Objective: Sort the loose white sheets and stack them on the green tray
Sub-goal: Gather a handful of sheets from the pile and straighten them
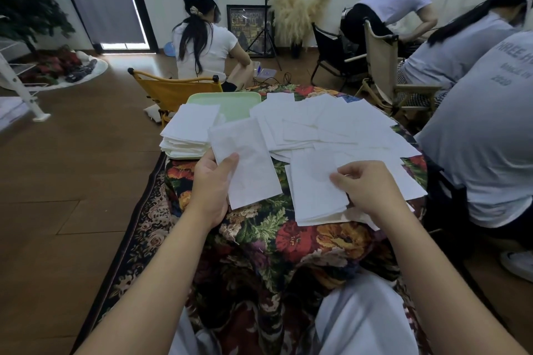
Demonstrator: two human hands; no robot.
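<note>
The left hand (212,181) pinches one white sheet (245,161); the right hand's (366,187) fingers (341,179) nip the loose pile (317,190). Thin sheets cling — two may lift together, or the stack (187,130) on the green tray (230,102) gets knocked askew.

A floral tablecloth (288,242) is spread over the table. A yellow folding chair (173,91) is placed beyond it. Pampas grass (300,6) and a framed picture (249,26) are set against the wall. A tripod (266,8) is positioned between them.
</note>
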